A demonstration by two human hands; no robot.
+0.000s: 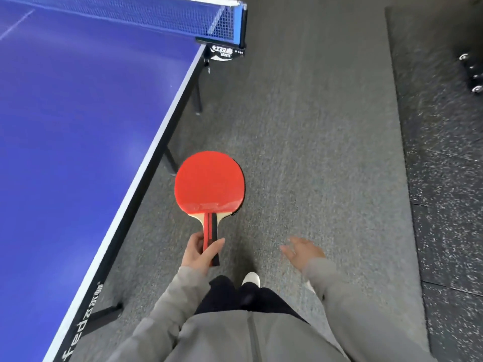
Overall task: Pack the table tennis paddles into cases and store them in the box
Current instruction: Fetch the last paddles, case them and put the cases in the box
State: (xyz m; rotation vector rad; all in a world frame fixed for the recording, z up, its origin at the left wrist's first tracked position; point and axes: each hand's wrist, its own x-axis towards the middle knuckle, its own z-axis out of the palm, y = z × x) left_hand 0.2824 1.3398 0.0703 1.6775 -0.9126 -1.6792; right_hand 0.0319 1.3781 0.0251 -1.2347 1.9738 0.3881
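Grey carpet (300,126) beside blue table (78,113): left hand (200,250) grips paddle (209,182), right hand (300,250) spread, holding nothing; no case/box in view, packing not yet begun.

Paddle (209,185): smooth red rubber face, slight sheen near the base; pale wood neck, red-black handle. Tabletop (78,126): smooth blue, soft gloss. Net (156,14): mesh. Floor (300,152): matt grey carpet. Mat (444,178): speckled black rubber. Sleeve (170,309): grey cloth.

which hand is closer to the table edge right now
Left. The left hand, holding the paddle by its handle, is just right of the table edge; the open right hand is farther right, over the carpet.
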